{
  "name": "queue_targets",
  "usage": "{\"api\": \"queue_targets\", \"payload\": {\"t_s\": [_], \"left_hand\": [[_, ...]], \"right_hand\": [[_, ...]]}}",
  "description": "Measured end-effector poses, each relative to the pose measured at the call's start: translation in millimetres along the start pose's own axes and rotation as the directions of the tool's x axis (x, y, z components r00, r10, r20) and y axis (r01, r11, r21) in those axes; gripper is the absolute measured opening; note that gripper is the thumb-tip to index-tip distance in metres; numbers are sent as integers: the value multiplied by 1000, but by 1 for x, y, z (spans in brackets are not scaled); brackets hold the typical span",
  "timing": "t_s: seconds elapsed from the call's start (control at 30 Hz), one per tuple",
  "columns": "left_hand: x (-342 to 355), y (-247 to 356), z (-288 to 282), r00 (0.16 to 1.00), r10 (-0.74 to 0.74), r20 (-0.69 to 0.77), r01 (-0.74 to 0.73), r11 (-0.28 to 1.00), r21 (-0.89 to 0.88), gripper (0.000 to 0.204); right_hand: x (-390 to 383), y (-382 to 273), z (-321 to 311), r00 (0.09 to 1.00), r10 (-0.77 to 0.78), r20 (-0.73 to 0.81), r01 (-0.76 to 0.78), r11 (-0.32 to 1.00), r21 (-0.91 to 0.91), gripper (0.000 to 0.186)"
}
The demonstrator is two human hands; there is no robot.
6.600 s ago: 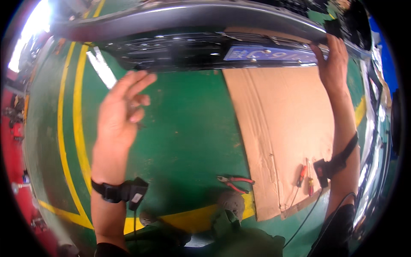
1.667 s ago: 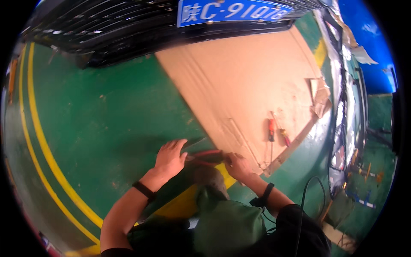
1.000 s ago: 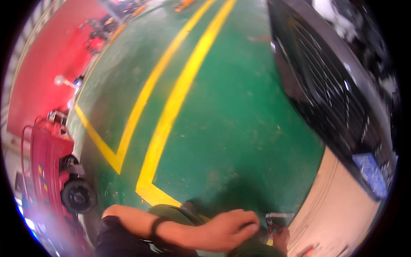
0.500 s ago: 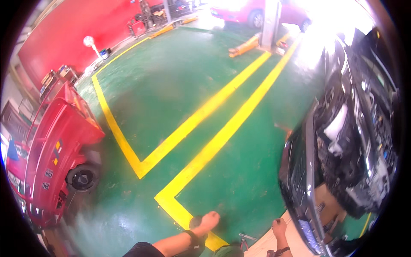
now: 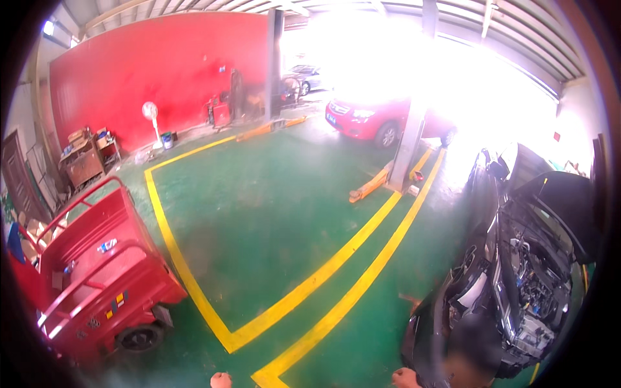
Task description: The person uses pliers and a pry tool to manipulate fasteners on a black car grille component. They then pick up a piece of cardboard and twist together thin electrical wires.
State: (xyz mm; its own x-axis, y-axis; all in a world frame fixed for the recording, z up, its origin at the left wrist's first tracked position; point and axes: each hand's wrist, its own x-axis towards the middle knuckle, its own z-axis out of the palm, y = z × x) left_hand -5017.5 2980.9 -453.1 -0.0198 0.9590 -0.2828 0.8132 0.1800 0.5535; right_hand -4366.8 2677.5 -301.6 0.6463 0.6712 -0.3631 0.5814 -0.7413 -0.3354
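Observation:
At the lower edge, left of the middle, my left hand [image 5: 220,380] shows only as a closed fist; nothing sticks out of it, and the forearm is out of view. My right hand [image 5: 405,377] is at the lower edge too, with curled fingers and no object visible in it. It is beside the front end of a dark car [image 5: 420,326], and I cannot tell whether it touches the car. The car's bonnet is raised, baring the engine bay [image 5: 533,284]. Right of that hand, a blurred dark and skin-toned shape [image 5: 475,349] covers part of the car.
A red cargo tricycle [image 5: 110,275] stands at the left on the green floor [image 5: 259,213]. Yellow lines [image 5: 304,294] mark the floor. Further off are a grey lift post [image 5: 411,152] with orange arms [image 5: 370,185], a red car [image 5: 372,119] and a white fan [image 5: 151,116].
My view has tilted up, bringing in the roof and far wall. Both hands have dropped to the lower edge, the left one further left. Pliers and a board on the floor have left view.

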Motion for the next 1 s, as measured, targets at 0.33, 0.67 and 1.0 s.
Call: {"api": "queue_targets", "payload": {"t_s": [0.33, 0.67, 1.0], "left_hand": [[163, 146, -98, 980, -192, 46, 190, 852, -488, 25], [359, 355, -286, 970, -244, 7, 126, 475, -871, 7], [661, 346, -361, 930, -293, -221, -50, 495, -867, 9]], "right_hand": [[224, -50, -1, 825, -407, -392, -35, 655, -754, 19], [452, -604, -134, 942, -27, -333, 246, 733, 634, 21], [607, -882, -112, 834, -208, -512, 496, 689, 529, 12]]}}
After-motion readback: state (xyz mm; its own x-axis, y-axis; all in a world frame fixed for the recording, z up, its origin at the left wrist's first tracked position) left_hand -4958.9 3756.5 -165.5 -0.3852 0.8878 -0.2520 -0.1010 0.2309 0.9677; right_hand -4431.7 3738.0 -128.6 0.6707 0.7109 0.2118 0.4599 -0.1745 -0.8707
